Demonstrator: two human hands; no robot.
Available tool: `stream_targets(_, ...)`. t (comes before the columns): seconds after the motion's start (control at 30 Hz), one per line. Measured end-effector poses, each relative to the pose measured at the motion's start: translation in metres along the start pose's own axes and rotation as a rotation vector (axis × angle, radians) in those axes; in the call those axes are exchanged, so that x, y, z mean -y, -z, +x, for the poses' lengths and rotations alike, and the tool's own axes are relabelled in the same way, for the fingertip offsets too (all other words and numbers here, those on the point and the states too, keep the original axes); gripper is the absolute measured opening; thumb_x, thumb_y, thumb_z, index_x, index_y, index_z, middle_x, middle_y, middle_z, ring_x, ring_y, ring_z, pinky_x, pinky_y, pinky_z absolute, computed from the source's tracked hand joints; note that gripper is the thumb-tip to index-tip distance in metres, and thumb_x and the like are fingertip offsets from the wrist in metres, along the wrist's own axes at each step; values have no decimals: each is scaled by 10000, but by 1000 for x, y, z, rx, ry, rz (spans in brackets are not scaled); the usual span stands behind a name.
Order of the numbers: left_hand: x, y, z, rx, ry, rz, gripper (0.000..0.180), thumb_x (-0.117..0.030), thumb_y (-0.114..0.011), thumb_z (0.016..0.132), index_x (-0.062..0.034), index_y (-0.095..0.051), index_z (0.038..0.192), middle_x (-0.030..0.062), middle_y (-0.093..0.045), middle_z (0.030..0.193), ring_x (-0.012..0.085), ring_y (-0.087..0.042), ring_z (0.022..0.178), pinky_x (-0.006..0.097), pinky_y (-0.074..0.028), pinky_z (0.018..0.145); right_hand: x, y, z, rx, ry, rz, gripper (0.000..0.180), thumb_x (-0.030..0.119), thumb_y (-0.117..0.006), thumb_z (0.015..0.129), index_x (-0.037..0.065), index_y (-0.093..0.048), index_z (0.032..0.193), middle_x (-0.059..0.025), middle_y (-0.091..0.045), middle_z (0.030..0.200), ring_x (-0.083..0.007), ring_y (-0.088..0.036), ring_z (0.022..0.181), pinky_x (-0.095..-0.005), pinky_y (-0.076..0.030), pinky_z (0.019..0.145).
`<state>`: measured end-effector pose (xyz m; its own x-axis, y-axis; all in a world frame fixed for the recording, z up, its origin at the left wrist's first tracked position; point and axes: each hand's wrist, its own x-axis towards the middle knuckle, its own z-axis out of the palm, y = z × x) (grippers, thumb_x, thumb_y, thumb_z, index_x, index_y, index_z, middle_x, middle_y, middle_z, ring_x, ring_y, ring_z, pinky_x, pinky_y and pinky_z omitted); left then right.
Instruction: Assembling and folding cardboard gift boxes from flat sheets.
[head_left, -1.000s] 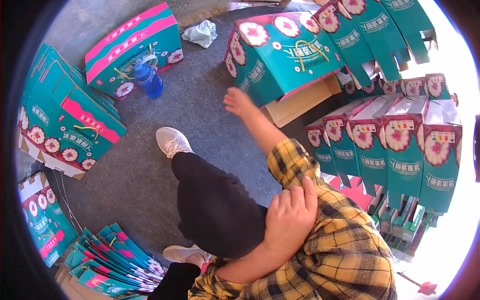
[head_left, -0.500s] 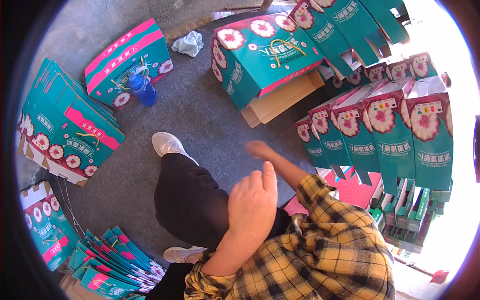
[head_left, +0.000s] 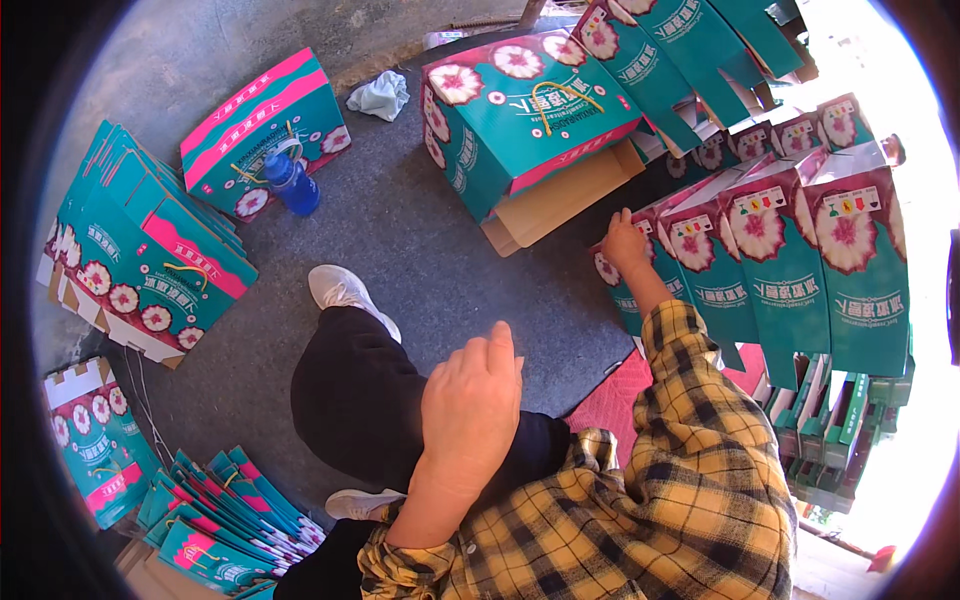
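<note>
My right hand [head_left: 627, 243] is at the left end of a row of standing teal cartons, its fingers closed at the upper edge of the end carton [head_left: 607, 272]. That carton carries a purple-and-white fruit picture and is partly covered by the hand. My left hand [head_left: 470, 410] is raised above my dark trousers, back of the hand up, one finger pointing forward and the others curled under. Its palm is hidden, so whether it holds anything does not show. A large teal carton [head_left: 560, 110] with a yellow cord handle and open brown flaps lies ahead.
Flat teal cartons [head_left: 150, 250] are stacked at the left, with more folded ones [head_left: 230, 510] at the lower left. A blue bottle [head_left: 293, 185] stands before another carton [head_left: 265, 120]. A crumpled white cloth [head_left: 378, 95] lies near the wall. Green trays [head_left: 835, 425] are below the row.
My right hand has moved right and forward from over the floor to the end carton. My left hand has shifted slightly left. The view has turned a little.
</note>
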<state>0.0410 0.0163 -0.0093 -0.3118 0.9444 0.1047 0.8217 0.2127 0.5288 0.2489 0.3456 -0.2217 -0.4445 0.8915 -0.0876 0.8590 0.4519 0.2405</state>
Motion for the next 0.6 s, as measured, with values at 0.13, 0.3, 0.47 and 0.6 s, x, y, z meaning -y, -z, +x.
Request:
stream_targets(0.13,0,0,4,13,9,-30,350,-187,-634,841,-1,-563,1129,96,-583,827,246,-608,734,345,-489,658,-12,-1,4,125,-30,-98,517,177,-642,758,-78,-488,1181,-196,-490,1197,-323,-663,876,-399,-552,691)
stream_targets(0.3,-2,11,1,-11,-4,-91,294,-119,-634,841,4,-585,1103,130,-628,895,266,-633,770,349,-506,680,-18,-5,0,164,-78,-66,494,179,-638,763,-62,-493,1169,-189,-493,1198,-334,-655,895,-410,-551,718)
stream_targets(0.47,3,37,-45,-432,-155,-233,310,8,-606,808,22,-578,1116,170,-649,1053,302,-649,921,361,-524,777,-9,-12,-17,-60,212,171,438,185,-617,788,25,-509,1181,-192,-501,1214,-368,-611,980,-449,-520,807)
stream_targets(0.6,15,87,-130,-580,84,12,303,25,-566,826,61,-561,1127,214,-631,1087,351,-624,973,401,-499,856,29,-11,-57,109,394,349,443,215,-589,828,34,-514,1225,-190,-506,1273,-361,-570,1071,-463,-473,898)
